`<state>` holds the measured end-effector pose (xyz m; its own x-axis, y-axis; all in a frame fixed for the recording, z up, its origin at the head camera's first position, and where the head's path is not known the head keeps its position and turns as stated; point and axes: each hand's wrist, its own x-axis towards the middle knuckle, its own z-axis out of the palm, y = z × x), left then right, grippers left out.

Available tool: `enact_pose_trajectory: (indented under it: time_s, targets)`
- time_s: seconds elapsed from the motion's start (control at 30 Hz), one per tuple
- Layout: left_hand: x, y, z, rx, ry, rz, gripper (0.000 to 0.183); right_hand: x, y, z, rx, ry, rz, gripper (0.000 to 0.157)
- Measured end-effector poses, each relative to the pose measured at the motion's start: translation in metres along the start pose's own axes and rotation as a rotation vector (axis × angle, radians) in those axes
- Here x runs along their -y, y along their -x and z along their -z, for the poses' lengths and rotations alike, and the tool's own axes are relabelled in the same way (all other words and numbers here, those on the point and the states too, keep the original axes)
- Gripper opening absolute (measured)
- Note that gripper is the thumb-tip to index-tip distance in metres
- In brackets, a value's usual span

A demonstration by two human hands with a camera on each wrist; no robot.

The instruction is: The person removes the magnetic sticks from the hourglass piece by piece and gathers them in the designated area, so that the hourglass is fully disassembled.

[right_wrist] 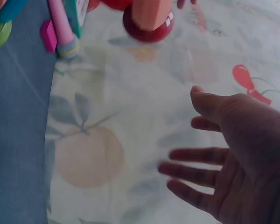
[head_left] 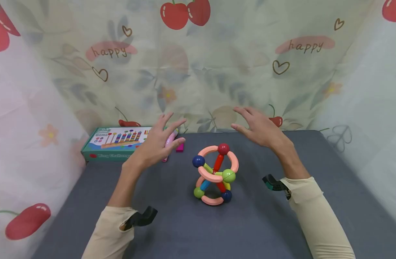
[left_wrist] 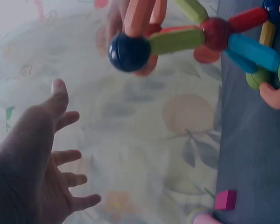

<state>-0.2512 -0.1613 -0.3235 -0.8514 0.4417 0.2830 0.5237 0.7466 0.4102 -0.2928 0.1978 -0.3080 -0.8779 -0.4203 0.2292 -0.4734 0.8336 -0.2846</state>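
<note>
A toy built of coloured rods, balls and curved pink pieces [head_left: 211, 177] stands upright on the dark table, between the two hands and nearer the person. My left hand [head_left: 157, 142] is raised to the left of it, fingers spread, holding nothing. On the other side my right hand [head_left: 261, 127] is also raised, its fingers extended and nothing in them. Neither hand touches the toy. In the left wrist view the toy's dark blue ball [left_wrist: 129, 52] shows beyond the thumb; in the right wrist view a red ball [right_wrist: 148, 28] appears at the top.
A ring game box [head_left: 112, 155] lies at the back left of the table [head_left: 185, 233]. Partly behind the left hand is a pink stick-like thing [head_left: 170, 139], with a small magenta block [head_left: 180, 148] beside it. A printed cloth [head_left: 204, 86] hangs behind the table.
</note>
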Motion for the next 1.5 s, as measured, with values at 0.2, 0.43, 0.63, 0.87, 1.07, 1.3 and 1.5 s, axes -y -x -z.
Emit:
enact_pose_trajectory:
  time_s: [0.2, 0.43, 0.63, 0.87, 1.07, 1.3, 1.5]
  targets:
    - [-0.025, 0.005, -0.006, 0.008, 0.082, -0.164, 0.060, 0.009, 0.002, 0.001, -0.023, -0.250, 0.060, 0.045]
    - [-0.055, 0.010, -0.031, 0.003, 0.048, -0.430, 0.037, 0.024, 0.030, -0.007, 0.043, -0.409, -0.018, 0.037]
    - [-0.074, 0.006, -0.054, 0.019, 0.003, -0.490, 0.032, 0.032, 0.066, -0.009, 0.141, -0.586, -0.134, 0.037]
    - [-0.083, -0.001, -0.063, 0.032, -0.059, -0.470, 0.044, 0.048, 0.088, -0.010, 0.276, -0.717, -0.157, 0.037]
    - [-0.086, -0.004, -0.066, 0.051, -0.130, -0.473, 0.047, 0.059, 0.097, -0.020, 0.307, -0.710, -0.151, 0.026]
    - [-0.091, -0.009, -0.067, 0.115, -0.216, -0.435, 0.051, 0.061, 0.098, -0.026, 0.245, -0.782, -0.175, 0.024]
    - [-0.091, -0.012, -0.067, 0.178, -0.255, -0.434, 0.049, 0.062, 0.096, -0.031, 0.218, -0.845, -0.214, 0.023]
